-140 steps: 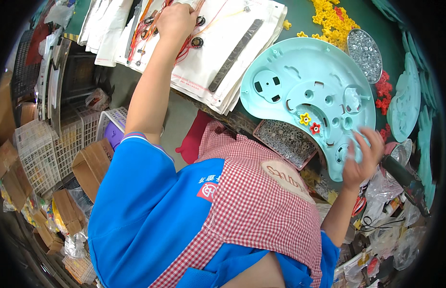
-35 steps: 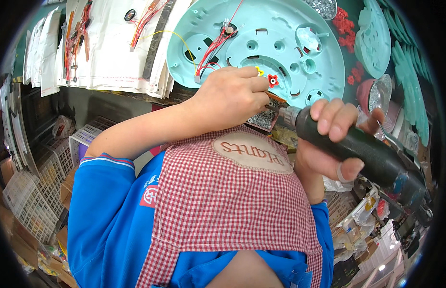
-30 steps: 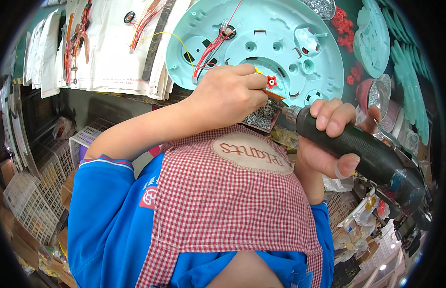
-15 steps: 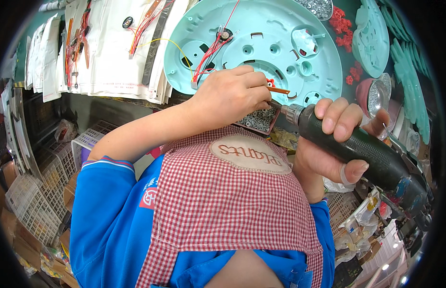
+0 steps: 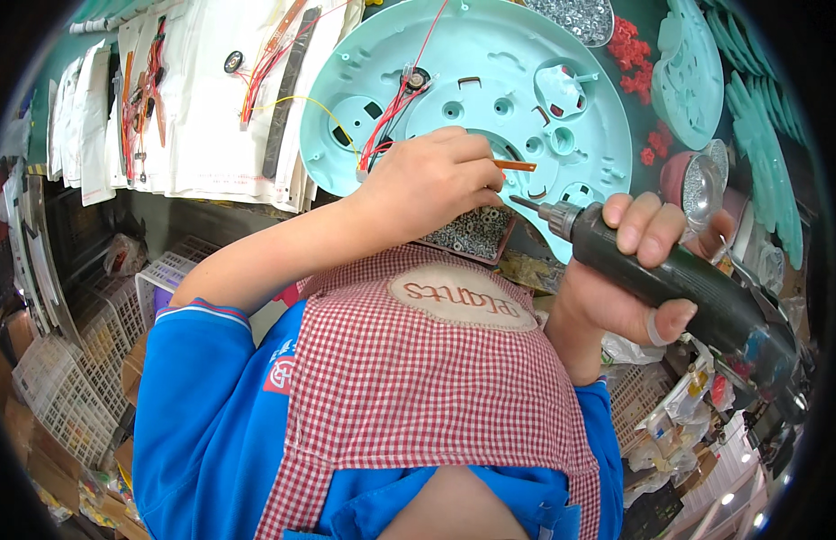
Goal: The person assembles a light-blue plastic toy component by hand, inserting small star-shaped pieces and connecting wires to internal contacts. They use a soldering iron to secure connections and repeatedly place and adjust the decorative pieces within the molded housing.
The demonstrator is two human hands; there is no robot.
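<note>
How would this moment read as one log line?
left hand: holds orange-brown strip | right hand: grips black screwdriver-like tool | teal shell: red wires on top

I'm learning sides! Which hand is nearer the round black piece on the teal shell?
Left: in this view, the left hand is below the round black piece; the right hand is farther, lower right.

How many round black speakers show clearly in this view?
2: one speaker on the white bags, another speaker on the turquoise shell. Others may be hidden in the left wire bundle.
</note>
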